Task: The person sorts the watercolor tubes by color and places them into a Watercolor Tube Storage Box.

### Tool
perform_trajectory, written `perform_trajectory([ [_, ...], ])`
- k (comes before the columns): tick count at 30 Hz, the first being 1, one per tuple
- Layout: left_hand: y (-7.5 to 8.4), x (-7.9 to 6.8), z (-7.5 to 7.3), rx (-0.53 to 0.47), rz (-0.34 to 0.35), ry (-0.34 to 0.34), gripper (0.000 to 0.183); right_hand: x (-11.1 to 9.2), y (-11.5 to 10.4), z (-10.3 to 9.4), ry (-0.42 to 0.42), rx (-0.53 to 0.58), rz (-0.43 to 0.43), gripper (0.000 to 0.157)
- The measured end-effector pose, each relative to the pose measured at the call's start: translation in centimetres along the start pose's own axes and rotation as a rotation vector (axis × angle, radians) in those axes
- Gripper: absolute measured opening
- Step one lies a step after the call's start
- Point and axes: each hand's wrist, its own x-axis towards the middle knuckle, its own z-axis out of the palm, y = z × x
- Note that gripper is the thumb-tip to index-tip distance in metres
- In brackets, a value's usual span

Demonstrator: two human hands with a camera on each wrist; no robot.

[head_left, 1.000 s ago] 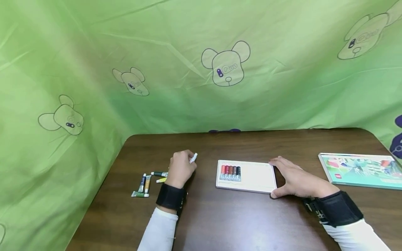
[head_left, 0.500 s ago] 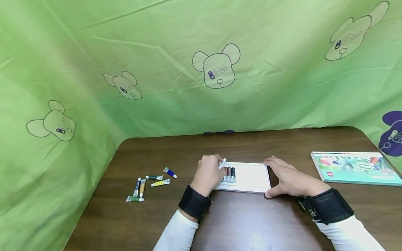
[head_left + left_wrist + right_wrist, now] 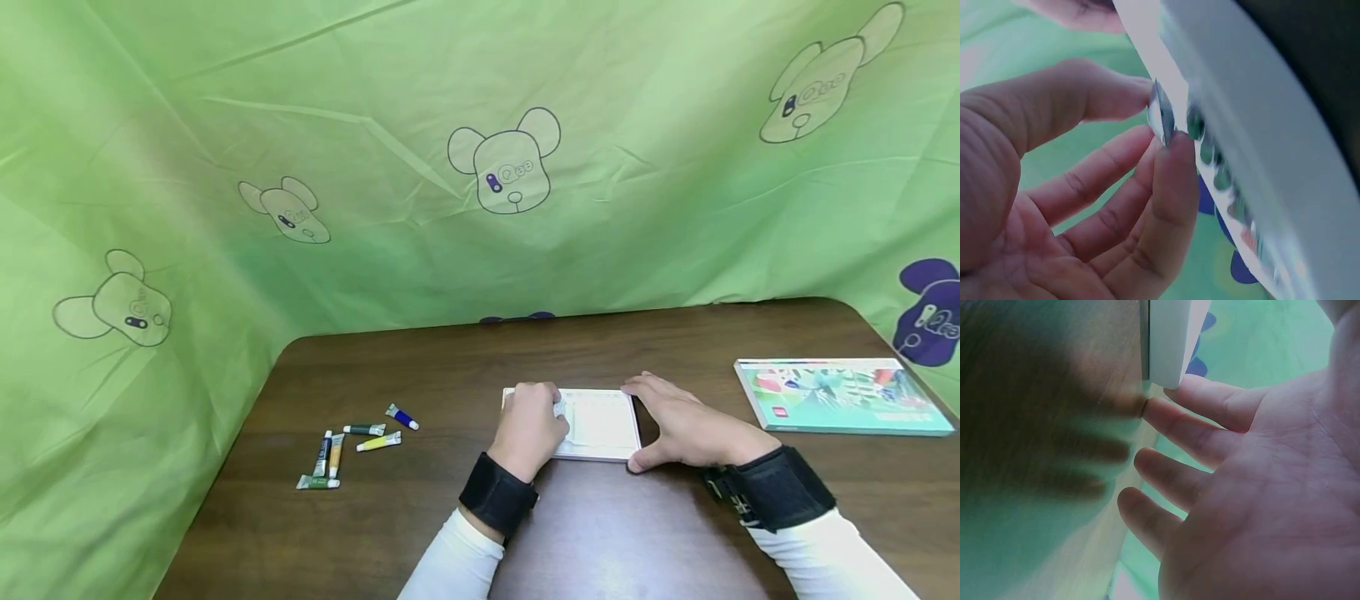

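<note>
Over the left half of a white paint tray (image 3: 603, 427), my left hand (image 3: 528, 429) pinches a small paint tube (image 3: 1160, 115) between thumb and fingertips. In the left wrist view the tube is seen end-on, close to a row of tubes (image 3: 1222, 175) in the tray. The head view has that row hidden behind the left hand. My right hand (image 3: 693, 429) holds the tray's right end, thumb at the near corner and fingers at the far corner. In the right wrist view the index fingertip (image 3: 1179, 390) touches the tray's corner, the other fingers spread below it.
Loose paint tubes lie on the brown table (image 3: 247, 517) to the left: a blue one (image 3: 402, 417), a yellow one (image 3: 379, 442), a green one (image 3: 318, 482) and several more. A flat teal printed box (image 3: 843, 398) lies at the right. A green curtain (image 3: 375, 283) hangs behind.
My left hand has carried the paint tube rightward from beside the loose tubes to over the tray, covering the tubes in it. The right hand stays at the tray's end. The view has shifted slightly.
</note>
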Motion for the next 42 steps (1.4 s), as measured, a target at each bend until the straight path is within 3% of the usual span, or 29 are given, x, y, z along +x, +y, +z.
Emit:
perform_trajectory([
  [7, 0.8, -0.1, 1.0, 0.126, 0.023, 0.065, 0.008, 0.0, 0.0, 0.0, 0.009, 0.005, -0.014, 0.104],
  [16, 0.5, -0.2, 0.2, 0.244, 0.034, -0.046, 0.022, 0.0, 0.2, 0.0, 0.012, -0.010, -0.016, 0.102],
  [19, 0.5, -0.3, 0.2, 0.234, 0.030, -0.076, 0.007, 0.0, 0.1, 0.0, 0.012, -0.009, -0.013, 0.102],
  [23, 0.6, -0.3, 0.2, 0.232, 0.025, -0.092, 0.027, -0.1, 0.1, 0.0, 0.013, -0.005, -0.014, 0.101],
  [34, 0.2, 0.1, 0.1, 0.207, 0.033, -0.183, 0.010, 0.0, 0.2, 0.0, 0.010, -0.006, -0.015, 0.103],
  [42, 0.0, 0.2, 0.0, 0.181, 0.033, -0.235, 0.016, -0.1, 0.1, 0.1, 0.009, -0.009, -0.012, 0.102],
])
